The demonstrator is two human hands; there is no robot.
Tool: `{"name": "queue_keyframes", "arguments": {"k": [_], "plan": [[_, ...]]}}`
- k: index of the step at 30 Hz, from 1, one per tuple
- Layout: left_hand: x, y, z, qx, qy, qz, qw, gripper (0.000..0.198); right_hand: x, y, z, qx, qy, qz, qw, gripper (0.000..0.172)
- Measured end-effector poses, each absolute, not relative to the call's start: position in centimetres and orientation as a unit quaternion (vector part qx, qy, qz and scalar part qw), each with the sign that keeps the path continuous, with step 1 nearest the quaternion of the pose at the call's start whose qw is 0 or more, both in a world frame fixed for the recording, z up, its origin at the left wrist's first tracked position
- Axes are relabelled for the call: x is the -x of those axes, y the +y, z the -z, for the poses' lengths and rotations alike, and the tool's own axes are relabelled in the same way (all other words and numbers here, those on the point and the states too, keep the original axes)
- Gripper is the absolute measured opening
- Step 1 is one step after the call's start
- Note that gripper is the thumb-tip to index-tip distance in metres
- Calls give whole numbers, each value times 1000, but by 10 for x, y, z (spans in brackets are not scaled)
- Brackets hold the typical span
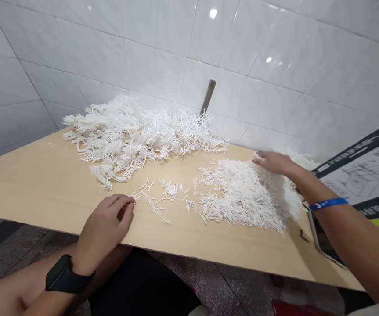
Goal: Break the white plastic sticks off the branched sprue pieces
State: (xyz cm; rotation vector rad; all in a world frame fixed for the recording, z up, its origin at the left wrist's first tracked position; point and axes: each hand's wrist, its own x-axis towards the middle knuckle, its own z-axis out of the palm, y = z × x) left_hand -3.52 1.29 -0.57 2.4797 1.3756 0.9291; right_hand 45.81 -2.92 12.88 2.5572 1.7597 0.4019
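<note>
My left hand [105, 226] is closed in a pinch near the table's front edge. Its fingertips are at the end of a thin, branching white strand [142, 188], which lies out to the right. Several short white sticks [171, 189] are scattered beside it. Over the far side of a broad heap of short white sticks [242, 193] is my right hand [273, 162]. Its fingers are together and point left and down; what they hold, if anything, I cannot make out. A small dark thing [258, 152] shows just behind those fingers.
A large tangled pile of branching white strands [143, 127] lies along the tiled wall at the back. A metal bracket [208, 96] rises behind it. To the right are a printed box [363, 171], a flat dark-screened device [323, 239] and a small dark angled piece [304, 235].
</note>
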Motion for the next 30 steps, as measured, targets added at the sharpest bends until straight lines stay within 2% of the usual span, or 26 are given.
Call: {"name": "queue_keyframes", "arguments": {"k": [2,4,7,9,13,15,21,27,28,30], "plan": [[35,13,6,-828,460,-309,81,22,-460,-33,-122,-834,541,-101,42,66],[35,14,7,-828,461,-309,83,23,-450,-35,-120,-846,519,-107,61,78],[35,13,6,-824,467,-308,84,23,-417,-33,-119,-824,548,-136,45,92],[35,13,5,-823,469,-307,85,24,-391,-27,-113,-768,634,-89,8,90],[34,13,4,-825,467,-308,84,25,-351,5,-79,-652,746,131,-26,80],[34,13,4,-824,467,-310,84,26,-342,23,-61,-644,749,156,-22,81],[35,15,7,-826,464,-309,87,26,-329,16,-43,-615,767,183,-6,82],[35,13,5,-823,471,-306,84,26,-306,-50,-36,-566,808,165,-4,111],[35,13,4,-823,472,-304,85,26,-301,-57,-33,-562,813,148,-11,111],[35,13,3,-823,473,-302,86,27,-294,-66,-28,-563,819,107,-31,101]]}}
